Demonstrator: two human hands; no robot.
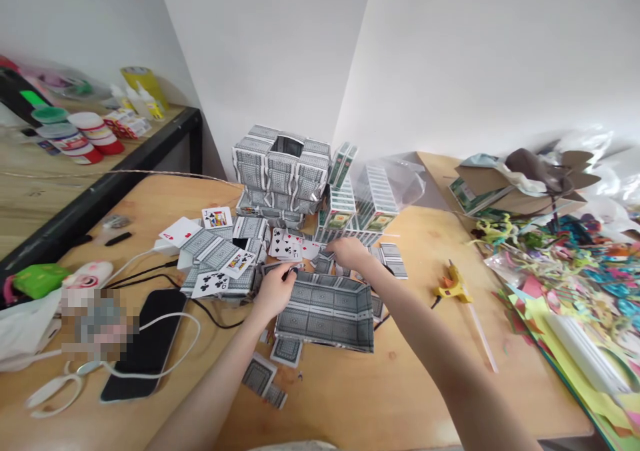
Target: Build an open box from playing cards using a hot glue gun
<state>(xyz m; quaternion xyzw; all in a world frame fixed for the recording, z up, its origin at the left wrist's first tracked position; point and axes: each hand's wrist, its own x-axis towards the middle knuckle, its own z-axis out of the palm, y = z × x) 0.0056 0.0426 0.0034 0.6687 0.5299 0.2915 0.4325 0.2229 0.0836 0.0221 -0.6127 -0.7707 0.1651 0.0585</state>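
An open tray made of grey-backed playing cards (325, 311) lies on the wooden table. At its back left corner is my left hand (276, 289), fingers closed around a small dark object that I cannot make out. My right hand (349, 253) reaches over the tray's back edge, its fingers pinched together at some grey cards (324, 261); what they hold is too small to tell. Face-up cards (287, 245) lie between and behind the hands. Behind them stands a tall structure built from cards (280, 171).
More loose cards (213, 251) cover a card-built piece at left. Stacked card boxes (340, 214) stand behind my right hand. A yellow glue gun (453, 285) lies at right, near paper scraps. A black phone (145, 344), cables and scissors (60, 387) are at left.
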